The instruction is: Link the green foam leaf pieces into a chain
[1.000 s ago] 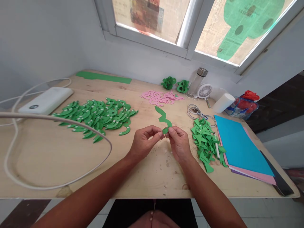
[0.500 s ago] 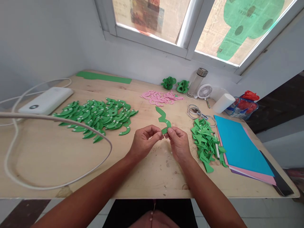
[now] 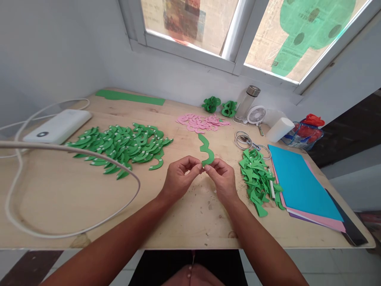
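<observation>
A wavy green paper cutout is held by its near end, its curved length pointing away toward the window. My left hand pinches that end between thumb and fingertips. Close beside it, my right hand pinches the same end, thumb on top. The fingertips of both hands almost meet and hide the paper's tip. To the left lies a heap of curved green paper pieces with small whitish patches on them. Beyond the cutout is a pile of pink paper cutouts.
Green paper scraps with a white pen lie right of my hands, beside scissors and coloured sheets. A bottle and small fan stand behind. At left, a white cable loops near a power bank.
My right fingertips have slid along the green cutout toward its near end, closer to the left fingertips. The cutout has turned slightly, its far end shifting right. My left hand has barely moved.
</observation>
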A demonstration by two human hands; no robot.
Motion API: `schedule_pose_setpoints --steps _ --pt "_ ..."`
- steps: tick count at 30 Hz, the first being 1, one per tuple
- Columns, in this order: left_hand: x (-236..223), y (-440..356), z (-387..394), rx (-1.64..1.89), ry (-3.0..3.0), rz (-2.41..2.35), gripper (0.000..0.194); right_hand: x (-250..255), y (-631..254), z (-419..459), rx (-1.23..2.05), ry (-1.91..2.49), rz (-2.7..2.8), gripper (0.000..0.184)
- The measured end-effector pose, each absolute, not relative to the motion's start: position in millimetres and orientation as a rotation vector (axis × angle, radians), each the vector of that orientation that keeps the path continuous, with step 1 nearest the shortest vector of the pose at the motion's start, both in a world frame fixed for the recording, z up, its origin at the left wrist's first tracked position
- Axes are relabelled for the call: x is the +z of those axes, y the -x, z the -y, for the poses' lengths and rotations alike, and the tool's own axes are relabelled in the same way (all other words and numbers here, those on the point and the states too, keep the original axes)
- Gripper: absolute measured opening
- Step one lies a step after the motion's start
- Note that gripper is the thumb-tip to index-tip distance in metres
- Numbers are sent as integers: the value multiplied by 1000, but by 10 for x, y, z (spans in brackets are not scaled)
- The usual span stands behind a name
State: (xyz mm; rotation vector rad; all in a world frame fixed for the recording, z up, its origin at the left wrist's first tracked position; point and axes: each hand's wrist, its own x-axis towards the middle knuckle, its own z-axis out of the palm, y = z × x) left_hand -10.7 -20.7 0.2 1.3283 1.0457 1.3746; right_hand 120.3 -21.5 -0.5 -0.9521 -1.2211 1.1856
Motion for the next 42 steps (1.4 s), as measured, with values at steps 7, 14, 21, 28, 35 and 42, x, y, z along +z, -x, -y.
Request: schedule_pose_setpoints --steps 7,14,21,28,35,42 --pt "-13 109 224 1377 -1421 -1077 12 -65 -1214 197 1110 1018 1266 6" --pt "4 132 212 1368 -1363 -975 8 -29 -1201 206 1191 994 1225 9" --pt "-12 111 181 1381 -1235 -979 9 -37 -1197 202 1185 1019 1293 9" --pt "28 113 162 1326 -1176 -951 15 -51 -1221 185 999 1144 1472 15" --pt "17 119 147 1324 -1232 -1008 16 -37 -1231 187 994 1148 1400 12" --pt "-63 118 146 1264 -1330 -1063 16 -44 -1257 171 942 1162 1303 11"
